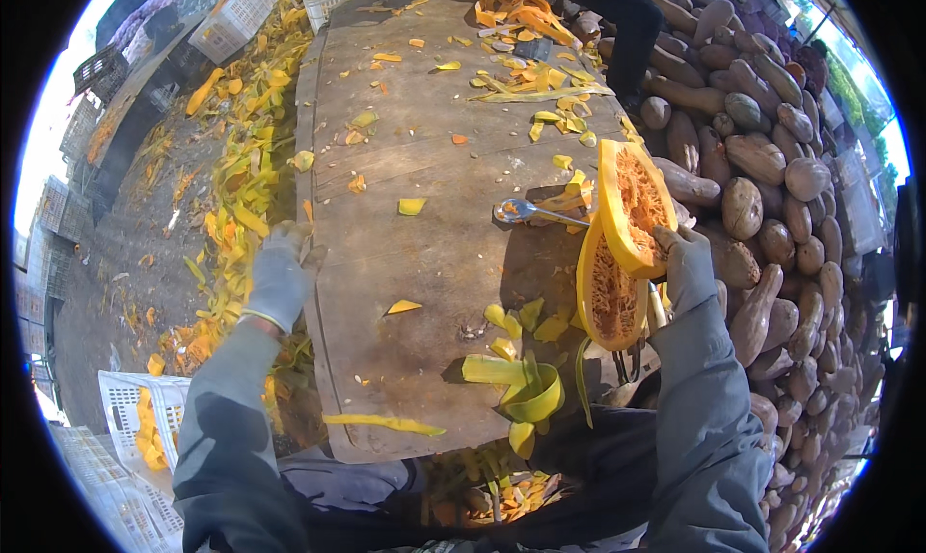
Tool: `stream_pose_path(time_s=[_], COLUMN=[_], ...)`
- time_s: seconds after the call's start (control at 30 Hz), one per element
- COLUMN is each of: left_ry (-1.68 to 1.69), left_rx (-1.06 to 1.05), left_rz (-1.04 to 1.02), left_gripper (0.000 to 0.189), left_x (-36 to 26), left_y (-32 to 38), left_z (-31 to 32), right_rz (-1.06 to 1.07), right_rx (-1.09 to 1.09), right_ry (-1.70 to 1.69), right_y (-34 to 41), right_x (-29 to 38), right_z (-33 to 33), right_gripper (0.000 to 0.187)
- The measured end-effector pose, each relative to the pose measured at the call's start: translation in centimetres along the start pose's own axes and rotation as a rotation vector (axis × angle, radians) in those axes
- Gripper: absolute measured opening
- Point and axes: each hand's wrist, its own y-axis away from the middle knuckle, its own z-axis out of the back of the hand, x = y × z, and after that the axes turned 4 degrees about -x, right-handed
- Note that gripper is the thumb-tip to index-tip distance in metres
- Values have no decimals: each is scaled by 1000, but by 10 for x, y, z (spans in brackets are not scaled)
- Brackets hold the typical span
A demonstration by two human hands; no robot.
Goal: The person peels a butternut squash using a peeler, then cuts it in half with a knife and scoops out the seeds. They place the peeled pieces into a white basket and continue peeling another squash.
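My gloved right hand [687,263] grips the lower end of a peeled pumpkin half [636,205], its fibrous orange inside facing up. Under it lies a second pumpkin half [613,292] at the right edge of the wooden board [419,263], also cut side up. Part of a tool with a pale handle [657,305] shows beside my right hand; its kind is unclear. A metal spoon [515,210] with orange pulp in its bowl lies left of the halves. My gloved left hand [282,271] is at the board's left edge, fingers apart, holding nothing.
Green and yellow peelings [532,390] lie on the near right of the board, others [571,111] farther off. Unpeeled pumpkins [752,155] are heaped at right. Peel strips [239,184] cover the ground at left, near a white crate [145,386] with pumpkin pieces. Another person's dark-clothed limb [629,32] reaches in.
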Motion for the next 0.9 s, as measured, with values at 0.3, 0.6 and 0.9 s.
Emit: stream_pose_path(time_s=[0.3, 0.6, 0.9], left_ry=[52, 11, -26], left_rx=[301, 575, 831], left_rz=[-863, -644, -418], left_gripper=[80, 74, 101], left_x=[-211, -248, -313], left_y=[52, 64, 68], left_z=[-28, -34, -1], right_rz=[174, 158, 552], right_rx=[145, 236, 27], right_ry=[667, 1189, 895], right_y=[-68, -64, -14], right_x=[29, 22, 75], right_z=[-88, -153, -85], right_gripper=[32, 49, 48])
